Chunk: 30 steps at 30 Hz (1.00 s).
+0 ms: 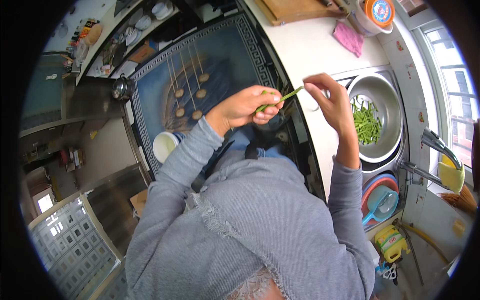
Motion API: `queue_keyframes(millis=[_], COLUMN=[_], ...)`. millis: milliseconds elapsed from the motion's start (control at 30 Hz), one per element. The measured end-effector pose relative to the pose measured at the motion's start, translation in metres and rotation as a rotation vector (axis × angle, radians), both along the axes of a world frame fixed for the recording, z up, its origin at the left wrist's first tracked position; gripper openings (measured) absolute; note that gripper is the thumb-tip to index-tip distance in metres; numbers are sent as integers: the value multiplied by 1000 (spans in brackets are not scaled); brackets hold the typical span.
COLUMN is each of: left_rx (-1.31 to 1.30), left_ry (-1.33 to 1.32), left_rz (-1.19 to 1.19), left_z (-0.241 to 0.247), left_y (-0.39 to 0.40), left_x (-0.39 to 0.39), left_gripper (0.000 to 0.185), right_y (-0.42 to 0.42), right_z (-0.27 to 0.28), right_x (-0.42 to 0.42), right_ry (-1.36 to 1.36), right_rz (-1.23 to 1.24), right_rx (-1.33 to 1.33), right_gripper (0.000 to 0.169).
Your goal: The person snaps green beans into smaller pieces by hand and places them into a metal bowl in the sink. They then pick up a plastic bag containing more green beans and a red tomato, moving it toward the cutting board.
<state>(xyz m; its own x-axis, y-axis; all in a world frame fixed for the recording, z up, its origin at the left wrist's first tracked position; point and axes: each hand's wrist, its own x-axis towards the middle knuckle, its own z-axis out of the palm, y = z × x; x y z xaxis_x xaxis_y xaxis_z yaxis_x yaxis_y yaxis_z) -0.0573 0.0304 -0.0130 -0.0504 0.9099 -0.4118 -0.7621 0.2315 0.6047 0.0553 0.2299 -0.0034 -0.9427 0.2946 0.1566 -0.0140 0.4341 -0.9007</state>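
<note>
Several green beans [268, 103] lie in my left hand [249, 107], whose fingers are curled closed around them. One bean [290, 94] sticks out from that grip to the right. At its far tip, the thumb and forefinger of my right hand [329, 99] pinch together. Just right of my right hand, a stainless steel basin [390, 112] rests over the sink. Short pieces of green bean [365, 125] are heaped in it, mostly on its near left side.
Below the basin, a blue plastic dipper [382, 202] lies on a red basin [365, 206]. The faucet [423, 173] juts from the right, with a yellow cloth [452, 174]. A pink cloth [348, 37] and a wooden cutting board [296, 9] occupy the counter [296, 45]. Left stands a white bucket [164, 147].
</note>
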Motion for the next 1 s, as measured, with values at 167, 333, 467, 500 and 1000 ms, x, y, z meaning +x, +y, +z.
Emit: queue_keyframes(millis=[167,333,467,500,1000], left_rx=[85,98,67,77,-30], left_ry=[-46,-10,19,6,65], left_rz=[104,106,128,134,127], left_z=[6,16,24,23,25], left_y=[4,13,14,14,26], left_x=[5,15,14,13,3], left_gripper=[15,21,22,22,20], right_y=[-7,-33,-31,-30,-4], right_z=[-16,-23,-15,-13,-2], right_x=[8,-12,-19,-19,-21], right_ry=[-342,-37,9,9,57], right_rz=[49,-62,-76,-87,-39], right_rx=[-608,-1214,-1159,-1127,-952], right_gripper=[37,26,22,21,27])
